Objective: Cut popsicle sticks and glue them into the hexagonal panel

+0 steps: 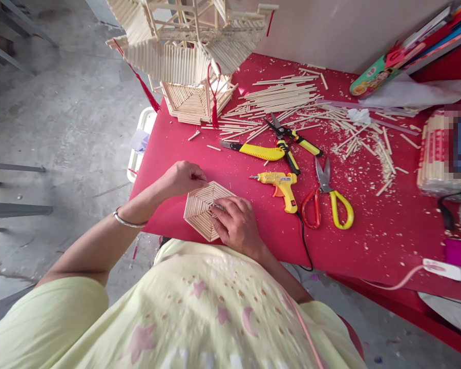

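A hexagonal panel of thin wooden sticks (200,209) lies on the red tabletop close to my body, its sticks laid in nested rings. Over its right part rests my right hand (238,221), fingers bent and holding the panel against the table. My left hand (184,178) is at the panel's upper left edge, thumb and fingers pinched together; whatever may be between the fingertips is too small to make out. Right of my hands lies a yellow glue gun (279,185). A yellow utility knife (259,151) is just above it.
Yellow-black pliers (288,141) and red-yellow scissors (325,189) lie to the right. Loose wooden sticks (280,100) and shavings spread behind them. A stick-built pagoda model (169,64) with red tassels stands at the back left. The glue gun's black cord (305,246) hangs over the front edge.
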Tool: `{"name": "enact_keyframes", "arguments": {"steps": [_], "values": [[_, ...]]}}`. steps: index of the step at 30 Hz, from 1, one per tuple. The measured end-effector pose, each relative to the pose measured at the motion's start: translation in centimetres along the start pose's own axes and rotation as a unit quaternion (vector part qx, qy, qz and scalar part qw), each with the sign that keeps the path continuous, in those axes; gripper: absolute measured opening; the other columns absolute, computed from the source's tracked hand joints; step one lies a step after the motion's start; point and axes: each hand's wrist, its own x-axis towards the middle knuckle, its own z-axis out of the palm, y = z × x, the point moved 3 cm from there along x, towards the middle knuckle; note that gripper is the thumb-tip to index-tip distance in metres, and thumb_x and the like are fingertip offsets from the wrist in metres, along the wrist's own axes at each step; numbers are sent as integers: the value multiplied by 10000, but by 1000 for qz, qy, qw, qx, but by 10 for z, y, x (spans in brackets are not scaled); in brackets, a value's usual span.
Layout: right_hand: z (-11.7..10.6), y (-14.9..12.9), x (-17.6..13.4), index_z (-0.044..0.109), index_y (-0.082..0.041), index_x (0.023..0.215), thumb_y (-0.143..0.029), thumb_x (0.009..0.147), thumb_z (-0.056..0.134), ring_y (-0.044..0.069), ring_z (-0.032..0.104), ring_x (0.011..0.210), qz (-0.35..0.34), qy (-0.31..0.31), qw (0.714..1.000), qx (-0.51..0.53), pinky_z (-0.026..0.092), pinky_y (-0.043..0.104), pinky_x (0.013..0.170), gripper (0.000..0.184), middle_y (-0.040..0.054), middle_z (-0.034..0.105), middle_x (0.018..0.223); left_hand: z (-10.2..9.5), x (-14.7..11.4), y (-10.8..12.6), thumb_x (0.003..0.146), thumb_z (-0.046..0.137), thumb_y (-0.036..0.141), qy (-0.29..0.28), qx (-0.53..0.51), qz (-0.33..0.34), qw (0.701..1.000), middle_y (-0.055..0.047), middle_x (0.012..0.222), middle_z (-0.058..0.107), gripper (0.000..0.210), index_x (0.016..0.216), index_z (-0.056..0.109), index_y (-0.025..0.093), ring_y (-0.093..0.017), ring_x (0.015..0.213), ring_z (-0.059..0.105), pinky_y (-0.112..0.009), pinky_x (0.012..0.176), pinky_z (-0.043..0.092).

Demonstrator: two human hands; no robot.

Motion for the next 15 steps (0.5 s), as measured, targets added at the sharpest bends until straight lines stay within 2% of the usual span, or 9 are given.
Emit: {"name": "enact_keyframes", "arguments": {"steps": [15], "values": [[-3,-1,2,748,-239,1247,-318,1025,625,260,587,1233,3,-3,1000,0,431,463,1109,266,71,732,1319,-3,-1,7,701,705,372,6,-11,-1,1000,-15,683,748,255,771,811,151,-124,587,585,-219,547,421]]}}
